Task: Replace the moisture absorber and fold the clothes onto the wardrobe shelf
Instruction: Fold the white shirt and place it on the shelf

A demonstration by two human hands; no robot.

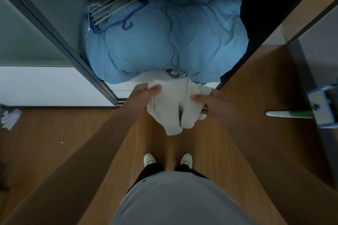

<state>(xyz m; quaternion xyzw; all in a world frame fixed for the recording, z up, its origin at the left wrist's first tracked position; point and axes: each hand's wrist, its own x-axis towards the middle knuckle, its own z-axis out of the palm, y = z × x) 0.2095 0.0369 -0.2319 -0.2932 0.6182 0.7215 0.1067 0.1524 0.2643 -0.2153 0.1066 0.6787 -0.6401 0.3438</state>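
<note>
Since the white garment (171, 105) sags limp wherever it is not held, I judge it light, soft and floppy, best taken at its edges or corners so it can spread flat for folding. It hangs in the air just in front of the open wardrobe (54, 20), near the blue duvet (164, 42). My left hand (142, 95) pinches the upper left edge, thumb on top. My right hand (212, 105) curls round the bunched right side.

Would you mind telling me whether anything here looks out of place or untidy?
Yes: a crumpled white scrap lies on the wooden floor at left, and a blue hanger lies loose on the blue duvet instead of hanging.
</note>
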